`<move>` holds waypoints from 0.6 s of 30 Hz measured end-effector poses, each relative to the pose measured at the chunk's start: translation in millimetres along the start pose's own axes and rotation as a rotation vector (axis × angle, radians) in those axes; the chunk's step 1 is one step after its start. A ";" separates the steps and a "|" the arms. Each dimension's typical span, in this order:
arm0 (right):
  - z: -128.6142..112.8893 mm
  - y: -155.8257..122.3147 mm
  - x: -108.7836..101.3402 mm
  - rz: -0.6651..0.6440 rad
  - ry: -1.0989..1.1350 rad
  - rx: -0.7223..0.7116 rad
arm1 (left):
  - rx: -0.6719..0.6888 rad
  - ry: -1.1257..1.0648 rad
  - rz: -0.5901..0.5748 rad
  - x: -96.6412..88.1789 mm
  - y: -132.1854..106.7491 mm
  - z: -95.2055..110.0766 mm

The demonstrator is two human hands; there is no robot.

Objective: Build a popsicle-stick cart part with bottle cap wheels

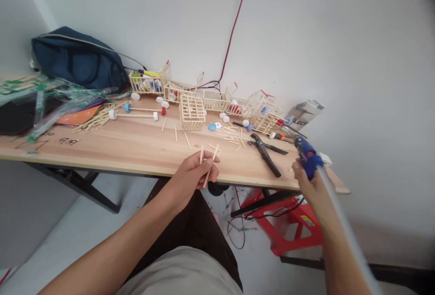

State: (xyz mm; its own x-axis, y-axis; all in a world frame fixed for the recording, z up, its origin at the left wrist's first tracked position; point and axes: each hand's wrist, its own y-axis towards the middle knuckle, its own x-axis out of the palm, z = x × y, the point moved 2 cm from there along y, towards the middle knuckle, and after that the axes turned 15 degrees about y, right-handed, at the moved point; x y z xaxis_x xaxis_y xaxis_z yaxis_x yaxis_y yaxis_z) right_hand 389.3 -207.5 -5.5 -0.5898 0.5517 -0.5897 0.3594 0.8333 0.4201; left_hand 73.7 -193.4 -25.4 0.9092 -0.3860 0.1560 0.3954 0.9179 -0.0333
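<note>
Left hand (200, 168) pinches two thin pale wooden sticks (210, 166) at the near edge of the brown wood-grain table (142, 151), probably mid-length to leave the ends exposed. Right hand (307, 185) is wrapped round a blue plastic glue gun (308, 153), held apart from them. Pale slatted stick box (192, 113) sits farther back, likely parked out of the way.

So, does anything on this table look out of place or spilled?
Mostly at the left end: crumpled clear plastic wrapping with green tape sprawls untidily on the light wooden table. Short pale wooden sticks also lie scattered at mixed angles beside the black long-handled tool. I can't see any clear damage.
</note>
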 end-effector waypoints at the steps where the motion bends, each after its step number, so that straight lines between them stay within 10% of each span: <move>1: 18.2 11.2 -4.6 -0.016 -0.136 0.043 | -0.002 0.003 0.012 -3.2 -0.7 0.7; 9: 116.2 68.6 -18.7 -0.186 -0.283 0.052 | -0.005 0.001 0.052 -14.8 -2.3 1.6; 18: 125.6 92.3 -20.4 -0.263 -0.222 0.025 | 0.013 -0.009 0.050 -14.8 -2.2 -1.7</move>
State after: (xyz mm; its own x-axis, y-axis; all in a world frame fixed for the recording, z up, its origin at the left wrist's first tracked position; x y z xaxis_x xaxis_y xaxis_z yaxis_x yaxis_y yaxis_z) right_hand 525.3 -137.4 -41.4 -0.4938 0.3104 -0.8123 0.2351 0.9470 0.2189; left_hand 59.6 -189.9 -29.4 0.9266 -0.3386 0.1635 0.3475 0.9372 -0.0284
